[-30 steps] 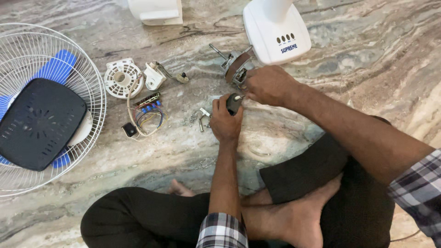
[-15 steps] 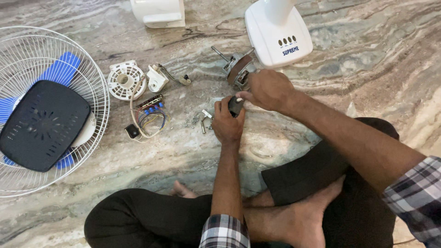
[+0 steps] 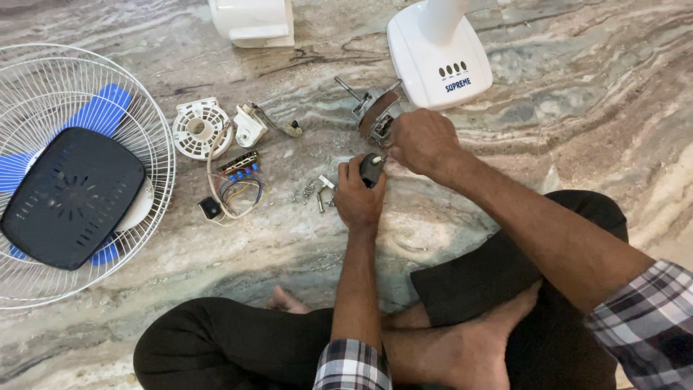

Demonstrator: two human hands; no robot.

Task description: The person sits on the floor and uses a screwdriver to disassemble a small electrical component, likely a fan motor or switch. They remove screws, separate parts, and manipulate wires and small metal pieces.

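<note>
I sit cross-legged on a marble floor. My left hand (image 3: 359, 196) is shut on the dark handle of a screwdriver (image 3: 372, 168), held upright against the floor. My right hand (image 3: 421, 141) grips the small fan motor (image 3: 375, 114), a metal body with a thin shaft sticking out to the upper left. The two hands almost touch. The screwdriver's tip is hidden under my right hand. A few loose screws (image 3: 317, 193) lie just left of my left hand.
A white fan base (image 3: 439, 61) stands behind the motor. A white wire fan guard (image 3: 86, 173) with blue blades and a black cover (image 3: 68, 196) lies at left. A white round part (image 3: 201, 128), a white switch piece (image 3: 249, 124), coloured wires (image 3: 238, 186) and a white housing (image 3: 253, 22) lie nearby.
Both hands have stayed on the screwdriver and motor with only slight shifts. The view has drifted a little.
</note>
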